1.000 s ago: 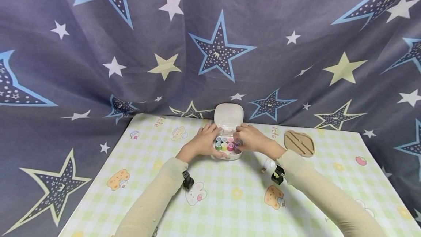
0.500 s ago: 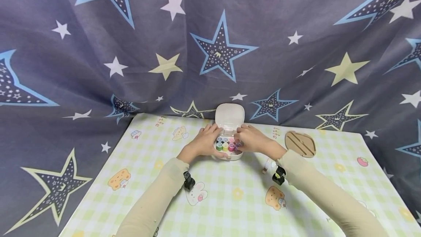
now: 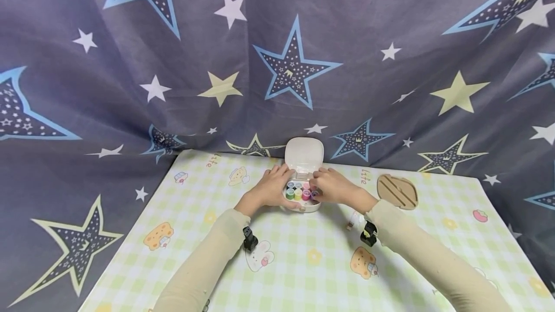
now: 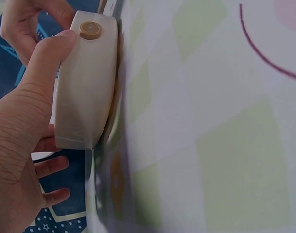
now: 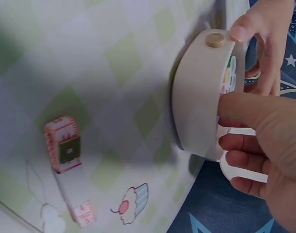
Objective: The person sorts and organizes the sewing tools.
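Observation:
A small white sewing box (image 3: 310, 209) stands at the far side of the table with its lid (image 3: 304, 152) raised. Thread spools in several colours stand inside, among them a green spool (image 3: 290, 194), a yellow spool (image 3: 297, 194) and a magenta spool (image 3: 306, 194). My left hand (image 3: 270, 189) grips the box's left side, its thumb on the front rim beside the round gold button (image 4: 90, 30). At the right end, my right hand (image 3: 337, 188) reaches over the rim and pinches a purple spool (image 3: 314, 195), mostly hidden by the fingers.
A brown slotted tray (image 3: 397, 191) lies to the right of the box. Nearer, by the right wrist, is a rolled tape measure (image 5: 65, 145) with a short end pulled out. Behind the table hangs a star-patterned curtain (image 3: 277, 23).
The head view drifts slightly. Both hands stay at the box, and I see no clear movement of the spools.

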Available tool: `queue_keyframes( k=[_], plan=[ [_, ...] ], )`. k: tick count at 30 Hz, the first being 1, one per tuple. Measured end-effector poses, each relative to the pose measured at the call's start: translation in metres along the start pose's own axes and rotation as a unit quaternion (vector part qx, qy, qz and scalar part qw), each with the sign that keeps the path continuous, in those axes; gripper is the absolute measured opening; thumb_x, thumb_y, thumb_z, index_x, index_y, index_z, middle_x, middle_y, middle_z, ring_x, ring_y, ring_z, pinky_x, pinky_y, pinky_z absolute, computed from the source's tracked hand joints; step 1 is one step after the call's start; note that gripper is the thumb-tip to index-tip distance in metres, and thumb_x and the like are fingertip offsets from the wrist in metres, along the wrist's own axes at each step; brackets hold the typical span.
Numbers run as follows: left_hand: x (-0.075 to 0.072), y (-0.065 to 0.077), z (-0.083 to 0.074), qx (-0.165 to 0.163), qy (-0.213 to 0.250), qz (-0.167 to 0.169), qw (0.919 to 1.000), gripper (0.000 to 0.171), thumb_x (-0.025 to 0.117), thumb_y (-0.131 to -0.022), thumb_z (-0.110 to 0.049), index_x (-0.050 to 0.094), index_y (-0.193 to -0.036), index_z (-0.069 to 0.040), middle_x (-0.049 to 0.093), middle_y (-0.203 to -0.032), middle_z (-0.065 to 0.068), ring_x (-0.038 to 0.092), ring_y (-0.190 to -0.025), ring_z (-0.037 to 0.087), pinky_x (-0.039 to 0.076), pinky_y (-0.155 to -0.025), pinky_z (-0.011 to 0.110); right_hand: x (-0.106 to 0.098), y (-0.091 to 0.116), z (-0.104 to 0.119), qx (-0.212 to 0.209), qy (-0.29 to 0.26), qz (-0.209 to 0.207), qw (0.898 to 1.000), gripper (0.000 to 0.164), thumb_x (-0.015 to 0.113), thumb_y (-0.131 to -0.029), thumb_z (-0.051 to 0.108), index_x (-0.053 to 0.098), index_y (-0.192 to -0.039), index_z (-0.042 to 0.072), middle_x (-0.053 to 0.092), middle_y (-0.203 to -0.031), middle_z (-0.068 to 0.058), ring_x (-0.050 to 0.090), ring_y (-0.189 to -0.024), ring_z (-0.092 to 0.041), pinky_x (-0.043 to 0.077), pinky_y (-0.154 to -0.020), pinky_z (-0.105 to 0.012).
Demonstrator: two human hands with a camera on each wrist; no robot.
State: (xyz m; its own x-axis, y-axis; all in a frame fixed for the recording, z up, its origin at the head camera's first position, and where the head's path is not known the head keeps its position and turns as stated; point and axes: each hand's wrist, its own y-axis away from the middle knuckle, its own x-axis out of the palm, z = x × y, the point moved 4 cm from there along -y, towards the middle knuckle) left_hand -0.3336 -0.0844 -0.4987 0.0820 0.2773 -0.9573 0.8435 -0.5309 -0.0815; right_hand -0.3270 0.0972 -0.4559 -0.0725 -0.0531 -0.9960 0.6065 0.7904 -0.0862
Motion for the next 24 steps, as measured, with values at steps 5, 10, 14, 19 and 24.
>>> queue_keyframes(
  k=[5, 10, 14, 19, 24],
  plan=[
    [0.0046, 0.0044, -0.0011, 0.004, -0.004, 0.000, 1.0000, 0.112, 0.079, -0.068, -0.074, 0.042, -0.153, -0.010, 0.049, -0.135, 0.007, 0.045, -0.119, 0.025, 0.043, -0.100, 0.045, 0.0065, 0.0018, 0.0019, 0.001, 0.001, -0.003, 1.000, 0.023, 0.088, -0.073, 0.021, 0.067, -0.079, 0.014, 0.060, -0.082, 0.001, 0.053, -0.080, -0.019, 0.049, -0.075, -0.038],
    [0.0064, 0.0042, 0.0009, 0.003, -0.023, -0.003, 0.9997, 0.112, 0.079, -0.069, -0.074, 0.042, -0.154, -0.011, 0.049, -0.135, 0.007, 0.045, -0.119, 0.025, 0.043, -0.100, 0.045, 0.0068, -0.0001, 0.0039, 0.004, 0.005, -0.004, 1.000, 0.022, 0.088, -0.074, 0.021, 0.068, -0.080, 0.014, 0.062, -0.084, 0.001, 0.054, -0.081, -0.019, 0.049, -0.076, -0.038],
    [0.0048, 0.0012, 0.0019, 0.009, -0.029, -0.016, 0.9994, 0.113, 0.080, -0.068, -0.074, 0.042, -0.153, -0.010, 0.049, -0.133, 0.007, 0.046, -0.118, 0.025, 0.044, -0.098, 0.045, 0.0035, -0.0028, 0.0045, 0.007, 0.010, 0.000, 1.000, 0.020, 0.087, -0.075, 0.019, 0.069, -0.079, 0.012, 0.064, -0.085, -0.002, 0.056, -0.082, -0.021, 0.050, -0.077, -0.040],
    [0.0064, -0.0014, 0.0025, 0.013, -0.020, -0.018, 0.9996, 0.113, 0.080, -0.067, -0.074, 0.043, -0.152, -0.010, 0.050, -0.132, 0.008, 0.046, -0.118, 0.026, 0.044, -0.098, 0.047, 0.0026, -0.0050, 0.0050, -0.001, 0.025, 0.003, 1.000, 0.019, 0.087, -0.076, 0.018, 0.070, -0.076, 0.011, 0.063, -0.083, -0.003, 0.055, -0.081, -0.022, 0.049, -0.076, -0.039],
    [0.0083, -0.0028, 0.0032, 0.007, -0.020, -0.017, 0.9996, 0.113, 0.081, -0.067, -0.074, 0.043, -0.152, -0.011, 0.049, -0.132, 0.006, 0.046, -0.118, 0.025, 0.044, -0.099, 0.046, 0.0026, -0.0050, 0.0053, -0.004, 0.035, 0.003, 0.999, 0.018, 0.087, -0.076, 0.019, 0.070, -0.075, 0.012, 0.064, -0.082, -0.003, 0.056, -0.080, -0.022, 0.049, -0.075, -0.039]
  ],
)
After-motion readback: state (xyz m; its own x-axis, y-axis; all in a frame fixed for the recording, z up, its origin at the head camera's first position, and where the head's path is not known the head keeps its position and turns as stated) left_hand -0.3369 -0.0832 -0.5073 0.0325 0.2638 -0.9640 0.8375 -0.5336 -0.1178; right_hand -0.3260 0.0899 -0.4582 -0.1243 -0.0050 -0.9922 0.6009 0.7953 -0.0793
